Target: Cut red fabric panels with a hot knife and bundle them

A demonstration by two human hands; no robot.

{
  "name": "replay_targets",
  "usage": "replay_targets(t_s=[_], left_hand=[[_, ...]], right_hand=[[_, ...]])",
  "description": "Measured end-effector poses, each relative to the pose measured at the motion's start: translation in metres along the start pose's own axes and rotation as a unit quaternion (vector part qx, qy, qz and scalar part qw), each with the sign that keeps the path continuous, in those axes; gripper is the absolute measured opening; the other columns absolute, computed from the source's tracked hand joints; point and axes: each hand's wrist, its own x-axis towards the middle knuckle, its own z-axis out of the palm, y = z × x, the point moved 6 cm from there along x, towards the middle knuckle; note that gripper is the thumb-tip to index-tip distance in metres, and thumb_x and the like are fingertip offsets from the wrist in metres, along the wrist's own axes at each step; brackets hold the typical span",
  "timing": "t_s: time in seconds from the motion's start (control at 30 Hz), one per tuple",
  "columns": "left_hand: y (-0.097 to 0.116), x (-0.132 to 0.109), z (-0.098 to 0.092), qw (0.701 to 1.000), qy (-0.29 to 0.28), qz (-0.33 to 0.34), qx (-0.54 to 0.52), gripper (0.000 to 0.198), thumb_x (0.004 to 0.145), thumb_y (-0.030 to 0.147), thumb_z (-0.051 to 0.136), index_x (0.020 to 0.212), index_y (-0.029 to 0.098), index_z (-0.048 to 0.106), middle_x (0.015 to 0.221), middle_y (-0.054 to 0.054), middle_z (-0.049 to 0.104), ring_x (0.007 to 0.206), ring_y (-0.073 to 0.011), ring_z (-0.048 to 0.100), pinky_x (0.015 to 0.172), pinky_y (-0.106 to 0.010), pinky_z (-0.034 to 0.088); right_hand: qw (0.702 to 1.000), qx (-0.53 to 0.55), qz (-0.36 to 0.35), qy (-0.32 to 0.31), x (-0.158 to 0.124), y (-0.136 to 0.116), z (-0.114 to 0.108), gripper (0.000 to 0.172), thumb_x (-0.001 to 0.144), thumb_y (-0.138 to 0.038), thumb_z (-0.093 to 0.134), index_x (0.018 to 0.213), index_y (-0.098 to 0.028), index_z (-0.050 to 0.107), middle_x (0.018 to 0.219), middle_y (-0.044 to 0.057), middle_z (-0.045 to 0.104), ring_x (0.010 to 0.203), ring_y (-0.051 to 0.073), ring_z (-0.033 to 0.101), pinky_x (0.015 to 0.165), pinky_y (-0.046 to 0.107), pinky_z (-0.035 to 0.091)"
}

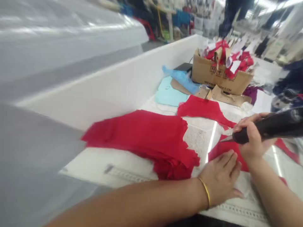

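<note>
My left hand (221, 176), with a gold bangle at the wrist, lies flat with fingers stretched over a red fabric piece (219, 150) on the white table. My right hand (254, 142) is wrapped round a black cylindrical tool (279, 124). The tool's thin, pointed metal tip (226, 138) is at the upper edge of that fabric; whether it touches is hard to tell. Left of my hands lies a larger stack of red fabric (139, 132) with jagged right edges. Another red cut piece (201, 108) lies just beyond.
A cardboard box (222, 78) full of fabric scraps stands at the back. Blue cloth (182, 78), a light-blue sheet (169, 93) and brown card pieces (229, 96) lie before it. A white raised board (113, 85) borders the table's left side. Dark items sit at far right.
</note>
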Motion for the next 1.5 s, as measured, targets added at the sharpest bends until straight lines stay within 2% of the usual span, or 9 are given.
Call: replay_targets(t_s=[0.17, 0.3, 0.4, 0.63, 0.77, 0.93, 1.13, 1.33, 1.5], left_hand=[[0.002, 0.000, 0.004, 1.000, -0.025, 0.001, -0.007, 0.082, 0.091, 0.076, 0.049, 0.128, 0.004, 0.060, 0.132, -0.020, 0.067, 0.129, -0.0315, 0.060, 0.114, -0.039, 0.042], [0.003, -0.001, 0.001, 1.000, 0.022, 0.001, 0.002, 0.077, 0.091, 0.075, 0.051, 0.123, 0.007, 0.064, 0.127, -0.017, 0.070, 0.124, -0.0308, 0.062, 0.111, -0.038, 0.045], [0.004, -0.001, -0.001, 0.999, 0.053, 0.000, 0.003, 0.076, 0.089, 0.075, 0.056, 0.119, 0.007, 0.065, 0.121, -0.015, 0.072, 0.119, -0.0297, 0.064, 0.109, -0.038, 0.046], [0.005, 0.002, -0.001, 0.998, 0.051, -0.008, -0.037, 0.071, 0.083, 0.075, 0.066, 0.107, 0.008, 0.069, 0.104, -0.013, 0.073, 0.110, -0.0303, 0.065, 0.085, -0.037, 0.055], [0.004, 0.002, 0.004, 0.998, 0.029, -0.007, -0.056, 0.070, 0.086, 0.073, 0.063, 0.109, 0.007, 0.068, 0.103, -0.014, 0.072, 0.111, -0.0305, 0.064, 0.092, -0.039, 0.054], [0.002, 0.001, 0.010, 0.998, -0.005, -0.008, -0.065, 0.071, 0.090, 0.072, 0.057, 0.115, 0.006, 0.066, 0.114, -0.018, 0.071, 0.120, -0.0319, 0.061, 0.102, -0.041, 0.052], [-0.004, 0.002, 0.005, 1.000, 0.005, -0.011, -0.002, 0.077, 0.093, 0.073, 0.052, 0.126, 0.004, 0.062, 0.127, -0.019, 0.069, 0.126, -0.0323, 0.061, 0.111, -0.041, 0.046], [-0.013, 0.000, 0.003, 0.998, 0.046, -0.033, 0.011, 0.083, 0.086, 0.078, 0.055, 0.125, 0.005, 0.063, 0.130, -0.021, 0.068, 0.129, -0.0344, 0.061, 0.109, -0.040, 0.049], [-0.014, -0.003, 0.005, 0.999, 0.035, -0.038, 0.007, 0.082, 0.089, 0.079, 0.048, 0.128, 0.007, 0.063, 0.132, -0.019, 0.067, 0.130, -0.0327, 0.060, 0.109, -0.039, 0.048]], right_hand=[[0.999, -0.028, -0.018, -0.026, 0.000, -0.009, 0.006, 0.019, 0.089, -0.015, 0.065, 0.103, -0.025, 0.056, 0.070, -0.007, 0.061, 0.054, 0.012, 0.057, 0.051, 0.027, 0.050], [1.000, 0.005, 0.019, -0.017, -0.003, -0.013, 0.007, 0.023, 0.088, -0.019, 0.068, 0.105, -0.024, 0.054, 0.070, -0.007, 0.059, 0.055, 0.013, 0.058, 0.052, 0.029, 0.051], [0.999, 0.028, 0.020, -0.033, -0.008, -0.018, 0.011, 0.026, 0.088, -0.019, 0.068, 0.109, -0.025, 0.054, 0.072, -0.007, 0.060, 0.055, 0.013, 0.058, 0.052, 0.029, 0.052], [0.996, 0.052, 0.034, -0.057, -0.016, -0.016, 0.019, 0.027, 0.089, -0.016, 0.064, 0.111, -0.026, 0.053, 0.074, -0.007, 0.059, 0.057, 0.013, 0.058, 0.052, 0.030, 0.053], [0.996, 0.046, 0.041, -0.056, -0.017, -0.013, 0.021, 0.026, 0.088, -0.015, 0.063, 0.110, -0.025, 0.052, 0.074, -0.007, 0.058, 0.057, 0.012, 0.058, 0.052, 0.028, 0.053], [0.998, 0.030, 0.034, -0.050, -0.016, -0.013, 0.022, 0.022, 0.087, -0.016, 0.063, 0.102, -0.026, 0.050, 0.072, -0.008, 0.057, 0.054, 0.011, 0.058, 0.050, 0.027, 0.052], [1.000, -0.019, 0.010, -0.004, 0.004, -0.017, 0.002, 0.028, 0.085, -0.021, 0.067, 0.105, -0.025, 0.048, 0.068, -0.008, 0.058, 0.052, 0.014, 0.058, 0.051, 0.030, 0.051], [0.995, -0.076, -0.031, 0.057, 0.025, -0.007, -0.030, 0.033, 0.080, -0.027, 0.074, 0.102, -0.023, 0.050, 0.064, -0.008, 0.061, 0.047, 0.014, 0.056, 0.049, 0.031, 0.050], [0.992, -0.090, -0.034, 0.076, 0.027, -0.003, -0.041, 0.033, 0.081, -0.030, 0.075, 0.101, -0.022, 0.050, 0.063, -0.009, 0.060, 0.047, 0.014, 0.056, 0.049, 0.031, 0.049]])
